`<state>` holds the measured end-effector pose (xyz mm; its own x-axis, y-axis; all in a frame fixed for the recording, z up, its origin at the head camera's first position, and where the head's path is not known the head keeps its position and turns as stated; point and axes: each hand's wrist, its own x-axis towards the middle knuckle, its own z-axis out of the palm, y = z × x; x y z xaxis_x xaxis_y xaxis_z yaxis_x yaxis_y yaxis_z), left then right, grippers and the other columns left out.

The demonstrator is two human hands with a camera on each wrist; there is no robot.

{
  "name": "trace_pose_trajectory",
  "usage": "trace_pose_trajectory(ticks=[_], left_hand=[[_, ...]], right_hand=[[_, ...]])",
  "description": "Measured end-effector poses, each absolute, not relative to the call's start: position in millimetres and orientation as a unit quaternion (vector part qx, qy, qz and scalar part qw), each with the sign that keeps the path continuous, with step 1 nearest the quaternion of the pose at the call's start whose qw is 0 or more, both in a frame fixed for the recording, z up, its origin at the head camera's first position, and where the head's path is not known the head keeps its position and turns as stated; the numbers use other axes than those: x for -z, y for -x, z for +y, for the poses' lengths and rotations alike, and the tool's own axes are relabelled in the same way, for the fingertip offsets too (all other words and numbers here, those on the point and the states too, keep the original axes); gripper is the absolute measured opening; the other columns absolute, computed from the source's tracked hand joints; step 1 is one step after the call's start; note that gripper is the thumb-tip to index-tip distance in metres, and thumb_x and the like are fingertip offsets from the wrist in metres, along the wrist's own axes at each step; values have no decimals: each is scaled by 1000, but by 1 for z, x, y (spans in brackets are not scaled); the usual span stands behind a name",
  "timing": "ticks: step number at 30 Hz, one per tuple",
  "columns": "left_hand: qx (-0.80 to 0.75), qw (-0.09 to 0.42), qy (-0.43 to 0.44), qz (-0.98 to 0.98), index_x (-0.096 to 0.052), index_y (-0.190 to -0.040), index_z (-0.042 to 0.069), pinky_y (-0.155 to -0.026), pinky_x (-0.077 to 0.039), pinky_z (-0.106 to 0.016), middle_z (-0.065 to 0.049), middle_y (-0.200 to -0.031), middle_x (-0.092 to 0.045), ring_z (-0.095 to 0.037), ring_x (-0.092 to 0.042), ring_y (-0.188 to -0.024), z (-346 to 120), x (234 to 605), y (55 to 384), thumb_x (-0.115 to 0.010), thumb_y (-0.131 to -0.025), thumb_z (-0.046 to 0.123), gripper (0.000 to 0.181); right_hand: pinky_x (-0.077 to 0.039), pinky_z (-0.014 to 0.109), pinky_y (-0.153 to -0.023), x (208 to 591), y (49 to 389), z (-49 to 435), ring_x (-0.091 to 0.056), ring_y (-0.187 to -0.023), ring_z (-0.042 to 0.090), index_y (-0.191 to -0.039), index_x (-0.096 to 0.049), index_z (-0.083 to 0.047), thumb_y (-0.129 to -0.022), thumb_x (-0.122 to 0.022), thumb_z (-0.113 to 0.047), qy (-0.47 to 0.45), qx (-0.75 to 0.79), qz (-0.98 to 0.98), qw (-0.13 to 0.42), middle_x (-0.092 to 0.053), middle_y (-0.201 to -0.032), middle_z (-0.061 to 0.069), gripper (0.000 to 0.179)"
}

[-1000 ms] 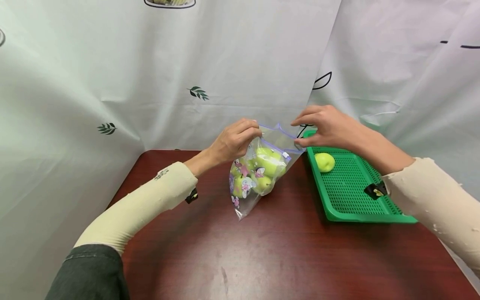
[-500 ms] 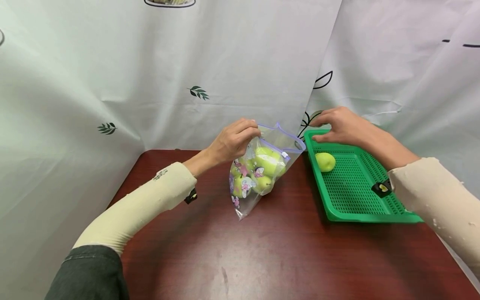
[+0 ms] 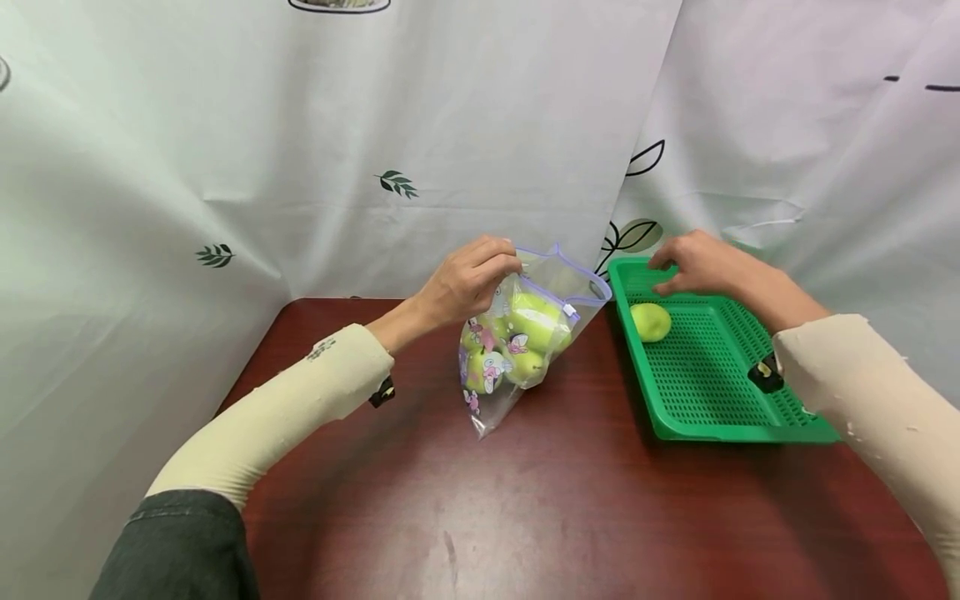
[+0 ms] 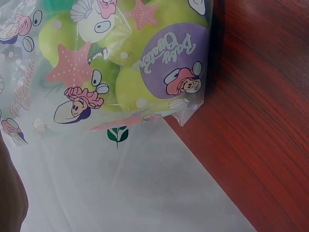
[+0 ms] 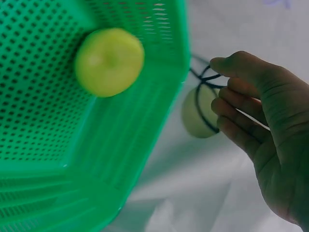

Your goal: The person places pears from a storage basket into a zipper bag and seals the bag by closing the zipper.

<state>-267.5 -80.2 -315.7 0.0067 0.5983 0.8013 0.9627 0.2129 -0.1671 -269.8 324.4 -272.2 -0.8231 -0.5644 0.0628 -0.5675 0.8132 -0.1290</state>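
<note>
My left hand (image 3: 471, 279) pinches the top edge of a clear zip bag (image 3: 491, 412) with a purple slider rim. Its mouth gapes toward the right. Several yellow-green pears (image 3: 536, 321) fill the bag, and the left wrist view shows them behind the bag's printed cartoon front (image 4: 79, 104). My right hand (image 3: 701, 267) is over the back of a green plastic basket (image 3: 645, 383), fingers loosely bent and holding nothing. One more yellow-green fruit (image 3: 651, 322) sits in the basket's back left corner, just below and left of that hand. The right wrist view shows this fruit (image 5: 110, 62) beside the basket wall.
Both bag and basket are on a dark red-brown table (image 3: 495, 517). A white printed cloth (image 3: 480, 125) hangs behind and at the sides, close to the table's back edge.
My right hand has left the bag's rim and moved right, then lower, over the basket. My left hand and the bag have stayed in place.
</note>
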Motion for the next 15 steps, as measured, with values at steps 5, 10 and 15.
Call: trace_pose_trajectory(ticks=[5, 10, 15], left_hand=[[228, 400, 585, -668, -74, -109, -3, -93, -65, -45, -17, -109, -72, -34, -72, -103, -81, 316, 268, -67, -104, -13, 13], [227, 401, 586, -667, -74, -110, -2, -93, -64, -46, -17, -110, -72, -34, -72, -104, -81, 315, 267, -67, -105, -12, 13], [225, 398, 587, -668, -73, -111, -2, -94, -64, -46, -17, -111, -72, -35, -72, -104, -80, 314, 267, -67, -105, -12, 13]], right_hand=[[-66, 62, -97, 291, 275, 328, -81, -109, 46, -120, -80, 10, -85, -94, -12, -298, -70, -952, -28, -82, -120, 30, 44], [-64, 65, -100, 307, 274, 329, -78, -114, 51, -125, -77, 13, -81, -95, -10, -292, -64, -953, -55, -79, -125, 33, 53], [-62, 67, -103, 316, 273, 328, -76, -117, 55, -127, -74, 16, -78, -96, -8, -292, -53, -952, -71, -77, -128, 36, 58]])
